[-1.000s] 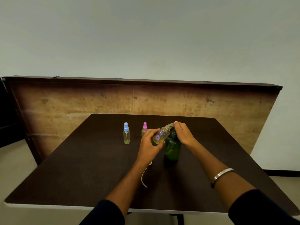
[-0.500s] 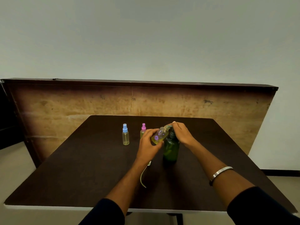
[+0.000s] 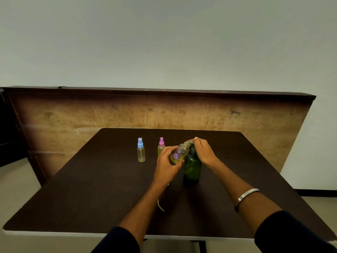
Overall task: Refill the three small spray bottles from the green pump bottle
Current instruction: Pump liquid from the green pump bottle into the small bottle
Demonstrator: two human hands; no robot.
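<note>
Left hand (image 3: 166, 166) is gripping the small open spray bottle (image 3: 179, 153) round its body, tilting its neck toward the pump spout. Right hand (image 3: 204, 152) is curling over the pump head of the green pump bottle (image 3: 192, 166), which is standing on the table (image 3: 91, 189). The small bottle is likely light, thin plastic, slippery if wet: gripping mid-body is suiting it. The green one looks heavier and stable; pressing from the top. Blue-capped bottle (image 3: 141, 150) and pink-capped bottle (image 3: 161, 147) are standing capped just behind.
</note>
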